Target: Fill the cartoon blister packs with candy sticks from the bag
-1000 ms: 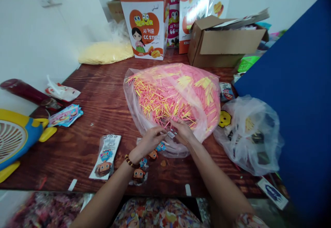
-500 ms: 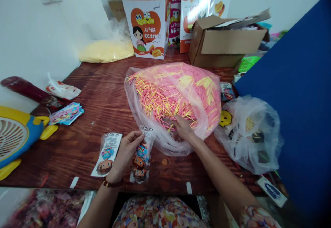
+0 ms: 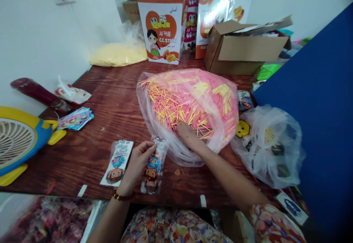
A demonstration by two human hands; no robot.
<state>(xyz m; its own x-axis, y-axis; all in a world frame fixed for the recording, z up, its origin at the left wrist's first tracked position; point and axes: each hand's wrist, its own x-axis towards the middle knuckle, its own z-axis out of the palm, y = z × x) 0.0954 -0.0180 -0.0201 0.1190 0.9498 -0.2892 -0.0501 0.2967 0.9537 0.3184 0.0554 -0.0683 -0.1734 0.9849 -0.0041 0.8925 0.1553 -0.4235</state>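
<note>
My left hand pinches the upper part of a clear printed pouch that lies on the table, with cartoon faces and "Stick" lettering. To the left of that hand lies a stack of similar pouches. My right hand reaches into the mouth of a large clear plastic bag full of thin pink and yellow sticks. Its fingers dip among the sticks and are hidden, so what they hold does not show.
Around the wooden table stand a yellow-and-blue fan, a dark red bottle, blue-pink packets, a yellow-filled bag, a CC Stick carton, an open cardboard box and a knotted plastic bag. A blue panel borders the right.
My right hand has shifted slightly left and its fingers have gone deeper among the sticks. The left hand keeps its pinch on the pouch. The whole view has shifted a little.
</note>
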